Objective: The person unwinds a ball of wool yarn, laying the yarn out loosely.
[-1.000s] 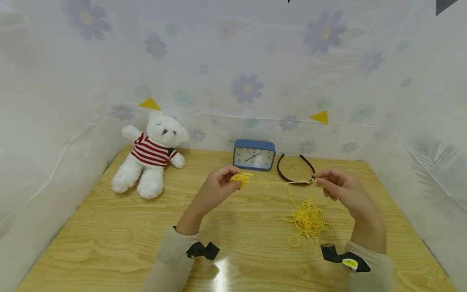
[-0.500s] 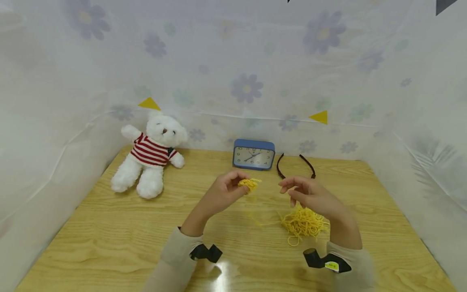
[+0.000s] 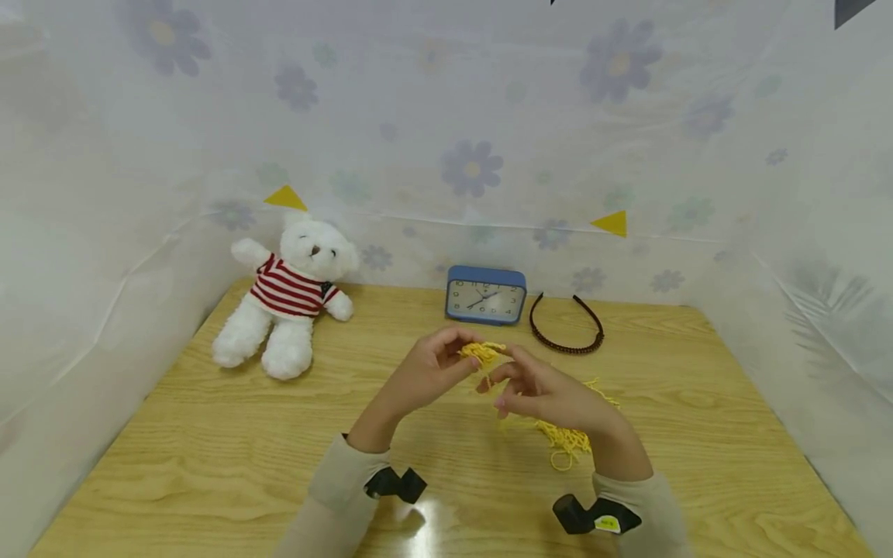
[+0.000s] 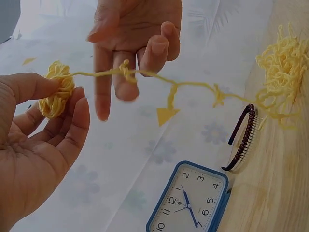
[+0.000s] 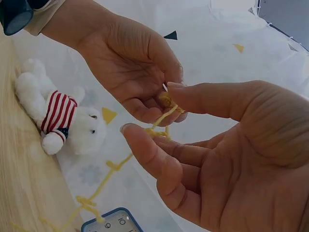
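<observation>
My left hand (image 3: 427, 373) pinches a small wound bundle of yellow yarn (image 3: 480, 354) between thumb and fingers, over the middle of the table. From the bundle a knotted yellow strand (image 4: 193, 84) runs down to a loose heap of the same yarn (image 4: 285, 63) on the tabletop. My right hand (image 3: 554, 397) is just to the right of the bundle, fingers spread and slightly bent, thumb apart from them. In the left wrist view the strand crosses in front of its fingers. The right forearm partly hides the heap (image 3: 563, 440) in the head view.
A blue alarm clock (image 3: 486, 296) stands at the back of the wooden table (image 3: 230, 457), with a dark braided headband (image 3: 568, 349) lying to its right. At the back left sits a white teddy bear (image 3: 289, 298) in a striped shirt. Flowered sheeting (image 3: 418, 116) encloses the table.
My right hand has let go of the strand it held stretched out at the right and moved left to the bundle. The left hand has shifted slightly right, still pinching the bundle.
</observation>
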The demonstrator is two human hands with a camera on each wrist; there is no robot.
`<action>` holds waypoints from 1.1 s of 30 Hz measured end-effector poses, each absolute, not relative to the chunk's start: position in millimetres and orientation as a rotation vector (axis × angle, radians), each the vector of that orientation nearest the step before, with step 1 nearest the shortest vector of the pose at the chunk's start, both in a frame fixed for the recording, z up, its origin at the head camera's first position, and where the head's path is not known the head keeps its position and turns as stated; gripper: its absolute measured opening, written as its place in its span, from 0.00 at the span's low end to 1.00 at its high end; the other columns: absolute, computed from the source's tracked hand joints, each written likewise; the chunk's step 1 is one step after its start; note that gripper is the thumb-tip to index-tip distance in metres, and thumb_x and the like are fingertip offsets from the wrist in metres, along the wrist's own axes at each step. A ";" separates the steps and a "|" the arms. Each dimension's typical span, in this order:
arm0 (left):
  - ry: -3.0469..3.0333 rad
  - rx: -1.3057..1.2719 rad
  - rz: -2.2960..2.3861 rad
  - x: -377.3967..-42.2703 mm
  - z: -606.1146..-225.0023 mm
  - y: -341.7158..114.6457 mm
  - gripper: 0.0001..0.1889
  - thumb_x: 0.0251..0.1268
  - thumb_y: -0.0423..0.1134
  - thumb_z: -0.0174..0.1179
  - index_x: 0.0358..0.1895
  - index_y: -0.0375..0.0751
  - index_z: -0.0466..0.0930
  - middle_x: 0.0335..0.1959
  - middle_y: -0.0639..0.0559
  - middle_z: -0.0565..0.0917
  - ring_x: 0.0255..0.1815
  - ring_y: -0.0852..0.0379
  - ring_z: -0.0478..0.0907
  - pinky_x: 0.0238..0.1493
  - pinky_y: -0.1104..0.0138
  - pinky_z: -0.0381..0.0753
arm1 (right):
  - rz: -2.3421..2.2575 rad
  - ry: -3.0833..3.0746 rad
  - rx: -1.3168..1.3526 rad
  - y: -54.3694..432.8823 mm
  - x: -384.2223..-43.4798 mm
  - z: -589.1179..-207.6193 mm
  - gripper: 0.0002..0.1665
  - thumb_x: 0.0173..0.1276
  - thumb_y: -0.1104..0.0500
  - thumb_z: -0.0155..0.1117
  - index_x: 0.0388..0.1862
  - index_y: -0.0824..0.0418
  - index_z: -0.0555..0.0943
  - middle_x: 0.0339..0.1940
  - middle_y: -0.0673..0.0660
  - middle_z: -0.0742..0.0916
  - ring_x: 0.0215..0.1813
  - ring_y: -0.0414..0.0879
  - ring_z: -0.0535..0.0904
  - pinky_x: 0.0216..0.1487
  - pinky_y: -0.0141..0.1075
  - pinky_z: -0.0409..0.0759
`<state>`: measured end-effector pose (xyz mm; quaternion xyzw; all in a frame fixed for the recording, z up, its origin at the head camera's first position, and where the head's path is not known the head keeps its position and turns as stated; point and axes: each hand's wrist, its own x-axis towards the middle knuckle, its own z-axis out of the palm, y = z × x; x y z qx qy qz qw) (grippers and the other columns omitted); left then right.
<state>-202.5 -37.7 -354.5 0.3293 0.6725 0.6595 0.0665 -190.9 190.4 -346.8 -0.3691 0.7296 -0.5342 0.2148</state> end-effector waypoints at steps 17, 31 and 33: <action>2.054 0.934 2.060 -204.5 -353.2 -42.6 0.14 0.67 0.26 0.53 0.54 0.27 0.71 0.46 0.38 0.75 0.38 0.59 0.76 0.39 0.71 0.79 | -1.984 2.390 -0.730 228.6 -186.2 -329.2 0.09 0.75 0.65 0.49 0.40 0.63 0.78 0.19 0.51 0.71 0.20 0.46 0.62 0.22 0.37 0.64; 2.107 0.903 2.106 -205.4 -352.0 -46.6 0.12 0.68 0.27 0.53 0.51 0.26 0.72 0.42 0.39 0.77 0.34 0.60 0.75 0.36 0.71 0.77 | -3.209 1.754 -0.080 268.8 -186.3 -311.0 0.08 0.65 0.66 0.62 0.32 0.72 0.77 0.18 0.56 0.74 0.16 0.42 0.65 0.16 0.29 0.64; 2.106 0.906 2.121 -205.7 -352.3 -46.9 0.11 0.68 0.27 0.53 0.51 0.26 0.73 0.41 0.39 0.77 0.35 0.60 0.75 0.37 0.71 0.77 | -3.372 1.585 -0.001 272.1 -186.7 -309.1 0.09 0.63 0.67 0.64 0.31 0.74 0.76 0.17 0.58 0.74 0.14 0.43 0.64 0.14 0.29 0.64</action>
